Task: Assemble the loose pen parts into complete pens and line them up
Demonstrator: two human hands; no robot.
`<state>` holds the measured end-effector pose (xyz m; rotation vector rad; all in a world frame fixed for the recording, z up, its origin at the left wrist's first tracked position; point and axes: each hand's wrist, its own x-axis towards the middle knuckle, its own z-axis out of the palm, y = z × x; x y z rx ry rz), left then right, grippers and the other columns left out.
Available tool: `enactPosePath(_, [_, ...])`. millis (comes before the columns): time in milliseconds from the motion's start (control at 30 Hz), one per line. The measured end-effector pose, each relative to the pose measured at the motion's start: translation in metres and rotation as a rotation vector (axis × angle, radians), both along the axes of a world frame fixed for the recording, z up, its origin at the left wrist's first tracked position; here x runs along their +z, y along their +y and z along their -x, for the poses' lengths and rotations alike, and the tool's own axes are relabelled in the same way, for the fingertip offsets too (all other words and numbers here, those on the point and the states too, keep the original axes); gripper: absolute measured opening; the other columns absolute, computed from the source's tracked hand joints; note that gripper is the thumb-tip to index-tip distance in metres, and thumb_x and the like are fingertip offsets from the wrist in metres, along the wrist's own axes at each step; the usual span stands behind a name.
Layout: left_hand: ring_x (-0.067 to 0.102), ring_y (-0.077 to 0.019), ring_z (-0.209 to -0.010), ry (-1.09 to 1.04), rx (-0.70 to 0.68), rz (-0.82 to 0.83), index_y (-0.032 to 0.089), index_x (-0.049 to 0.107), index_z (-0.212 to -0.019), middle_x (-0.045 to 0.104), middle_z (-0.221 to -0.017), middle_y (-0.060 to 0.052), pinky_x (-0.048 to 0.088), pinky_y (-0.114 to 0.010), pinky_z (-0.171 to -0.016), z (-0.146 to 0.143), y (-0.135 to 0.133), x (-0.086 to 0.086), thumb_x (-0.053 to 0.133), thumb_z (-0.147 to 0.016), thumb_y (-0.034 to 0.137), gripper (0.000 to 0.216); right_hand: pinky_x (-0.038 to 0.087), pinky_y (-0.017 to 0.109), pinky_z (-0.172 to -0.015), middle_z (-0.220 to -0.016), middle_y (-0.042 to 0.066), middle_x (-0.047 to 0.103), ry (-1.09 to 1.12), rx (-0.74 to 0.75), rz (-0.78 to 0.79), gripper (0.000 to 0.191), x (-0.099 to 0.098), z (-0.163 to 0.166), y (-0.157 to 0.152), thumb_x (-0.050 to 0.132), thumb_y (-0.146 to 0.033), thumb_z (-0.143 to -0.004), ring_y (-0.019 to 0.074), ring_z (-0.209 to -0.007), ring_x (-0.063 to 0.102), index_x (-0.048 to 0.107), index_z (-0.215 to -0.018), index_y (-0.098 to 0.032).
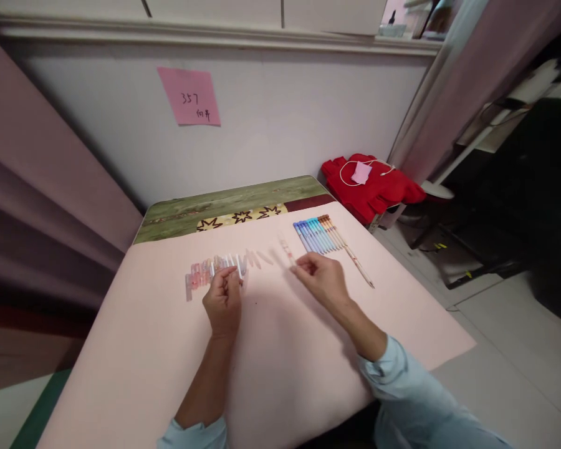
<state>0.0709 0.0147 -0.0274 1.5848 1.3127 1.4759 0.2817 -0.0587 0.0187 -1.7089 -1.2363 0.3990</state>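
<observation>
My left hand [223, 299] rests on the pink table cover [168, 349], its fingers curled onto a row of small clear and pink pen caps [215, 269]. To the right, my right hand [321, 279] pinches a slim pen [287, 249] at its near end. Just beyond it a row of several blue and brown pens [316, 234] lies side by side. One longer pen [358, 267] stretches toward the table's right edge.
The table's far end shows a green wood-look strip [224, 202] against a white wall with a pink note [190, 96]. A red garment [371, 184] with a white cable sits on a stool at the right. Curtains hang at both sides.
</observation>
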Motion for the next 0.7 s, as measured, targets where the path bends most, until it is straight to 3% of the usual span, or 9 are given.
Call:
enactPosePath(167, [0.062,-0.0149,-0.067,0.158,0.041,-0.122,0.018,0.071,-0.091,0.066,-0.070,-0.001,0.046,-0.024,-0.070,-0.002,-0.003,0.002,0.055,-0.089,0.029,0.020,0.034,0.028,-0.053,-0.063,0.002,0.069,-0.330,-0.290,0.263,0.019,-0.015,-0.077,-0.056,0.070,-0.042,-0.074,0.0196,-0.057,0.061,0.069,-0.067,-0.025])
enactPosePath(267, [0.062,-0.0144,-0.065,0.179,0.040,-0.137,0.018,0.071,-0.088,0.066,-0.069,-0.001,0.045,-0.023,-0.068,-0.004,-0.002,0.004,0.054,-0.090,0.028,0.020,0.029,0.029,-0.053,-0.065,0.005,0.070,-0.467,-0.385,0.468,0.025,-0.018,-0.098,-0.071,0.063,-0.047,-0.080,0.0212,-0.060,0.060,0.072,-0.070,-0.025])
enactPosePath(433, [0.062,-0.0134,-0.065,0.212,0.038,-0.111,0.018,0.070,-0.087,0.065,-0.067,0.000,0.045,-0.022,-0.068,-0.004,0.001,0.002,0.053,-0.090,0.031,0.022,0.029,0.029,-0.058,-0.080,0.007,0.073,-0.534,-0.419,0.649,0.029,-0.017,-0.096,-0.070,0.053,-0.045,-0.088,0.0215,-0.072,0.062,0.075,-0.084,-0.026])
enactPosePath(700, [0.060,-0.0117,-0.059,0.191,0.051,-0.100,0.018,0.070,-0.084,0.064,-0.063,0.001,0.045,-0.020,-0.063,-0.003,-0.003,0.006,0.052,-0.090,0.031,0.023,0.028,0.027,-0.057,-0.099,0.008,0.070,-0.654,-0.443,0.624,0.033,-0.028,-0.089,-0.069,0.048,-0.043,-0.095,0.0175,-0.072,0.062,0.073,-0.092,-0.023])
